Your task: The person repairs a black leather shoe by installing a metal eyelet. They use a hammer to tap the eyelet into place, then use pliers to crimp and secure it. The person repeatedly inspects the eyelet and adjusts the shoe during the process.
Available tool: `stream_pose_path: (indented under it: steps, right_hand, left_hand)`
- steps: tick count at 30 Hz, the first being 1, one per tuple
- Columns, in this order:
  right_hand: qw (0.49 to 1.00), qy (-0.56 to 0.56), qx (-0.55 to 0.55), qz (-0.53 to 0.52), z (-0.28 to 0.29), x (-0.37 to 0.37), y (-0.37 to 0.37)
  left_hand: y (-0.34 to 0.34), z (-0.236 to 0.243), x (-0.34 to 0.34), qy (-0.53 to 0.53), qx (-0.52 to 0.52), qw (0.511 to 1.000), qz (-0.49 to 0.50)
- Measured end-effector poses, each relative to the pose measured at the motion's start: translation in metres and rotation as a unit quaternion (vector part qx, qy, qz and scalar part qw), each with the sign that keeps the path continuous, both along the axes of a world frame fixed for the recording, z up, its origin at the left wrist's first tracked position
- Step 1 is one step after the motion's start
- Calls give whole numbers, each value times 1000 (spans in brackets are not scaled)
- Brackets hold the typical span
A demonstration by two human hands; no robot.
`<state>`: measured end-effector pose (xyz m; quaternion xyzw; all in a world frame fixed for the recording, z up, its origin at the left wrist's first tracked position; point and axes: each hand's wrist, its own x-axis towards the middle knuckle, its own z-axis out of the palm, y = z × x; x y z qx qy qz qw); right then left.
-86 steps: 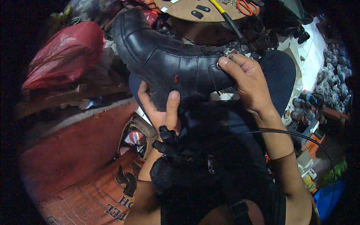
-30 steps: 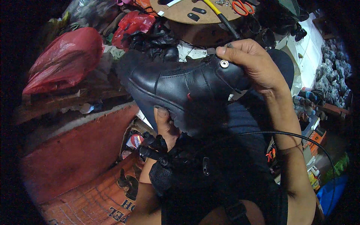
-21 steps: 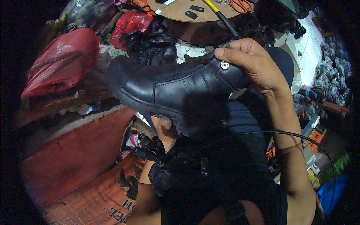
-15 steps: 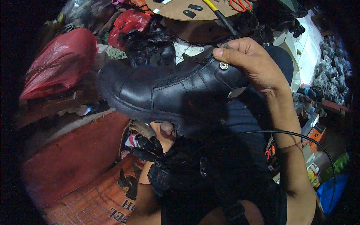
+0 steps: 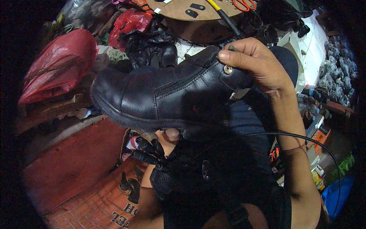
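A black leather boot (image 5: 137,97) lies sideways across my view, toe to the left, with a zip along its upper and a silver snap (image 5: 228,69) near the collar. My right hand (image 5: 259,65) pinches the boot's collar just above the snap, thumb on the leather; a small dark piece shows by the fingertips, too small to name. My left hand (image 5: 167,139) supports the boot from beneath the sole, its thumb showing and the other fingers hidden. The boot is over my dark-trousered legs (image 5: 248,114).
A round board (image 5: 175,7) holds dark pieces, orange-handled scissors (image 5: 244,4) and a yellow-and-black handled tool (image 5: 225,17). Red plastic bags (image 5: 63,68) lie left, above a red panel (image 5: 72,156). Several wrapped bundles (image 5: 335,72) and boxes line the right; black cables (image 5: 289,134) cross near my right forearm.
The boot's toe has swung left and downward, bringing the zip into view. My left hand has slipped lower beneath the sole. My right hand has moved slightly up, still at the collar.
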<state>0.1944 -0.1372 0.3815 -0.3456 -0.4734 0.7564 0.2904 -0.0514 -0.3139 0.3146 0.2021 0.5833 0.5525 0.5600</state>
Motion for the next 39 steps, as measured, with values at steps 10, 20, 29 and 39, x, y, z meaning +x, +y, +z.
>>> stream_pose_path:
  steps: [10, 20, 29, 39]
  right_hand:
    - [999, -6, -34, -9, -20, 0, 5]
    - [994, 12, -102, -37, -40, -2, 13]
    - [992, 67, -105, -25, -29, 1, 10]
    - [992, -102, 79, -18, -24, -4, 2]
  left_hand:
    - [24, -17, -4, -15, 15, 1000, 14]
    - [84, -9, -10, -222, -7, 975, -35]
    - [85, -16, -4, -210, 15, 976, -46]
    - [68, -25, -7, -67, 138, 987, -49]
